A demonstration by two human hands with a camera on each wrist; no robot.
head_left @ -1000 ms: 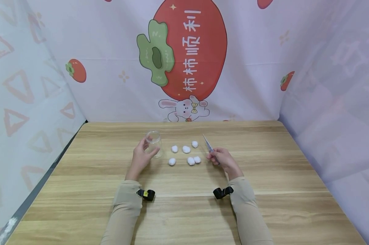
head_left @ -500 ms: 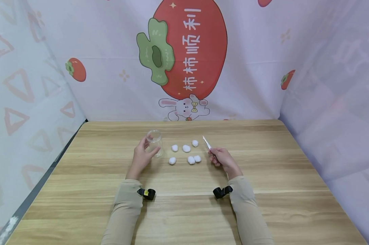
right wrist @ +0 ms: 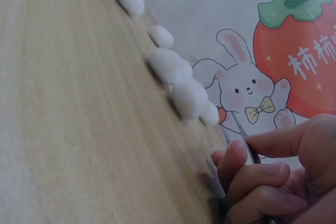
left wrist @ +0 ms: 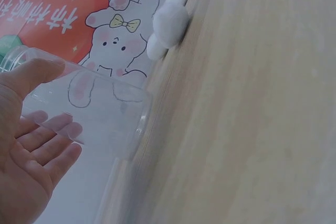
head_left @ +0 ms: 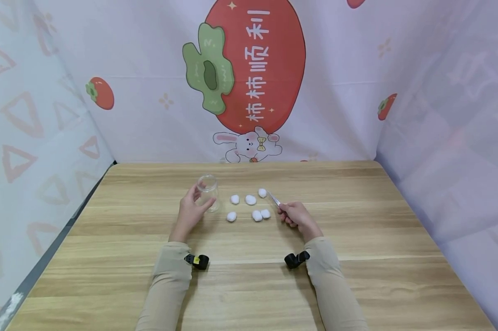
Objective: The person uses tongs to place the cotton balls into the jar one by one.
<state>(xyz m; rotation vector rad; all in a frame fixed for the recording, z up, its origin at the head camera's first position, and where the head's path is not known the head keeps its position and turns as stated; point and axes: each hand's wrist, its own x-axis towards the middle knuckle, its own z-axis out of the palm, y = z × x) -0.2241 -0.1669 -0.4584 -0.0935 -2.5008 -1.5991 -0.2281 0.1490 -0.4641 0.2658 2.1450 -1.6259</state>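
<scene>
My left hand [head_left: 190,212] holds a clear jar [head_left: 210,195] that stands upright on the table, thumb on the near side and fingers round the far side. In the left wrist view nothing shows inside the jar [left wrist: 105,106], and its mouth has no lid. My right hand [head_left: 297,214] grips a pair of slim metal tweezers [head_left: 275,200], tips pointing away and to the left. Those tips are close beside the farthest cotton ball [head_left: 262,193]. The right wrist view shows the tweezers [right wrist: 253,153] between thumb and fingers, their rear part hidden by the hand.
Several white cotton balls lie between the hands: two side by side [head_left: 257,215] in the near row, one [head_left: 231,216] near the jar, others [head_left: 251,200] farther back. The wooden table [head_left: 249,294] ends at a printed cloth backdrop [head_left: 149,124].
My right hand has shifted slightly left, bringing the tweezer tips from right of the farthest cotton ball to close beside it. The left hand and jar stay in place.
</scene>
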